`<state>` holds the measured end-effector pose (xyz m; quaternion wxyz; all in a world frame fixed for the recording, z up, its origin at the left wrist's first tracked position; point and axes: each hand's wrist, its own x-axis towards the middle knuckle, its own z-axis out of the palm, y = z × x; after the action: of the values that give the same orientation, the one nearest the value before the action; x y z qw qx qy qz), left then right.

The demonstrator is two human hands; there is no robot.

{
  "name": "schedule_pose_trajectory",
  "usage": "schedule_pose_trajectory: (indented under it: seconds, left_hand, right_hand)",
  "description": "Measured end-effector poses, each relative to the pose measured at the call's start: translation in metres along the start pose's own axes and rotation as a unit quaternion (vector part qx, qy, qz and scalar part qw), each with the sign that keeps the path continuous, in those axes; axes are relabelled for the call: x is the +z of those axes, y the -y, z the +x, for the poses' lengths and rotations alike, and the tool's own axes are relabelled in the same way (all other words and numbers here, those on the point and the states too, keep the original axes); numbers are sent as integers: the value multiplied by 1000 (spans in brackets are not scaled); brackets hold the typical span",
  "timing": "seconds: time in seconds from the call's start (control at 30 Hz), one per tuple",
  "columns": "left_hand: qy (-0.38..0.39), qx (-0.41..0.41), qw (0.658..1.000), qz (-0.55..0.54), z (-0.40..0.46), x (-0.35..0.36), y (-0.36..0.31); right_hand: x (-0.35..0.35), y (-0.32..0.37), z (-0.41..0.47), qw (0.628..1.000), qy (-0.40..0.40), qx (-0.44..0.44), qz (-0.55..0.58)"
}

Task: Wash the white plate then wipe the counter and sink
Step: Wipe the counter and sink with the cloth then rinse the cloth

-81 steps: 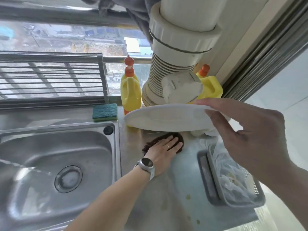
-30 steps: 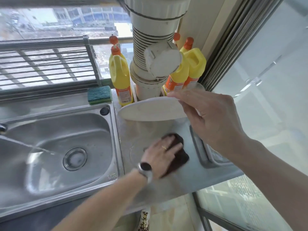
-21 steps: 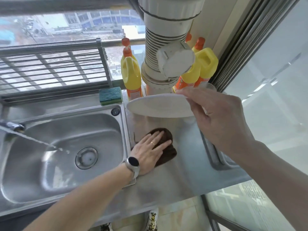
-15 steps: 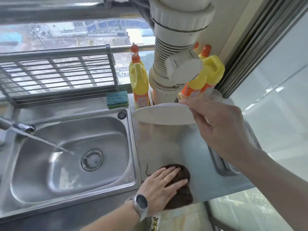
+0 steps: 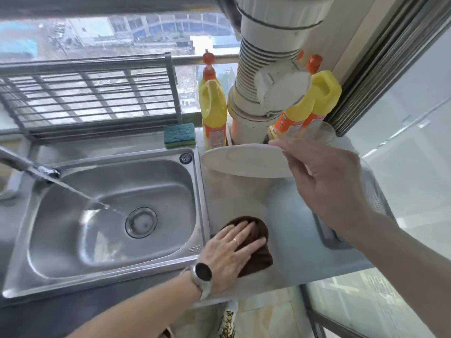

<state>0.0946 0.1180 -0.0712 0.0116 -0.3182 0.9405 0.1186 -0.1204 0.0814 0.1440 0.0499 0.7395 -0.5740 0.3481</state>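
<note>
A right hand [image 5: 327, 184] pinches the rim of a white plate [image 5: 241, 162], held nearly flat above the steel worktop [image 5: 292, 235] with its long axis running left to right. The left hand [image 5: 229, 252], fingers spread, presses a dark brown cloth [image 5: 258, 259] flat on the worktop just beside the sink [image 5: 200, 191]. Tap water [image 5: 80, 196] streams into the basin, which holds only a shallow film around the drain [image 5: 141, 222].

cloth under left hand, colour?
Dark brown cloth, flat on the counter; head view, the only one.

Place: home kitchen by a high-rise window.
Signs: steel sink [image 5: 114, 215]; beside it, sponge [image 5: 179, 134], detergent bottles [image 5: 212, 115].
</note>
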Motion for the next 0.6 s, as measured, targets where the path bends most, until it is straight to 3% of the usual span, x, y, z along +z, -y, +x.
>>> schedule_pose_trajectory:
  seconds: [0.1,0.23,0.4,0.53,0.6]
  left_hand:
    - [6,5,1000,-21,-10,14,-47]
    - [38,55,997,-38,54,15,-80]
    - [-2,85,996,16,92,10,-61]
    - [-42,-50,997,44,66,-15,37]
    - [-22,-120,991,52,63,-44,71]
  right_hand:
    - [-2,5,-5,1000,12,7,4]
    - [-1,9,-12,998,58,-3,35]
    - [1,10,-17,995,82,-20,46]
    - [-5,6,-24,996,65,-1,54]
    - [-8,1,-28,998,53,0,46]
